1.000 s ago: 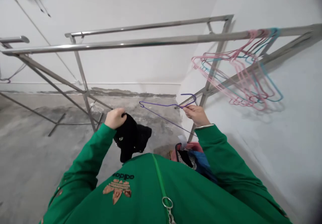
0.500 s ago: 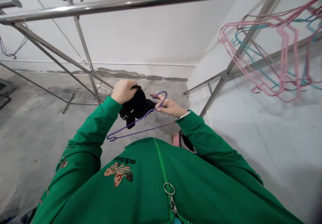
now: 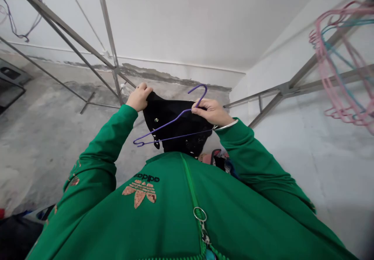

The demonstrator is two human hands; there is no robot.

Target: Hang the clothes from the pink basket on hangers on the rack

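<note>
Above the floor (image 3: 70, 135), the left hand (image 3: 140, 97), fingers curled tight, grips the black garment (image 3: 166, 110); the right hand (image 3: 212, 112) pinches the purple hanger (image 3: 175, 119) (cloth too? can't tell) across the garment's front, not yet inside.

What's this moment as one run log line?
left hand: grips black garment | right hand: holds purple hanger near hook | purple hanger: in front of black garment | pink hangers: far right
</note>
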